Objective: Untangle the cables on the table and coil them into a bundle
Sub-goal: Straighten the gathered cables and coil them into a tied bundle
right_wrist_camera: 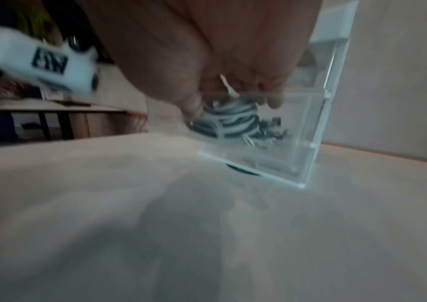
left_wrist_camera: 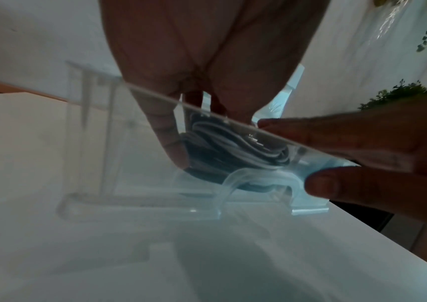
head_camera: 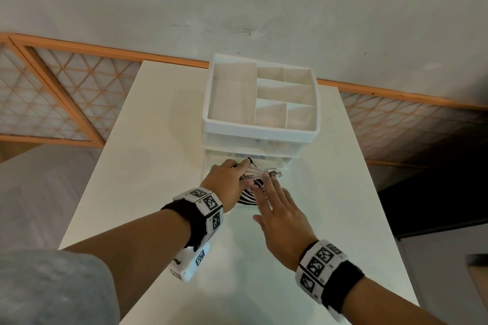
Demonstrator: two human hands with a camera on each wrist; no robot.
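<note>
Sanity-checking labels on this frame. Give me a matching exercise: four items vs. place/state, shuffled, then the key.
Items:
1. cable bundle
2. left hand
3. right hand
4. organizer top tray

States:
A. compartments hold nothing
B. fingers straight, reaching to the cables
C. black and white coils, in the open clear drawer
D. grips the coils

Pairs: 1-C, 2-D, 3-B, 4-A

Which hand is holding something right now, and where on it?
The left hand grips the coiled black-and-white cable bundle from its left side, inside the open clear drawer. The right hand holds nothing; its straight fingers reach over the bundle.
</note>
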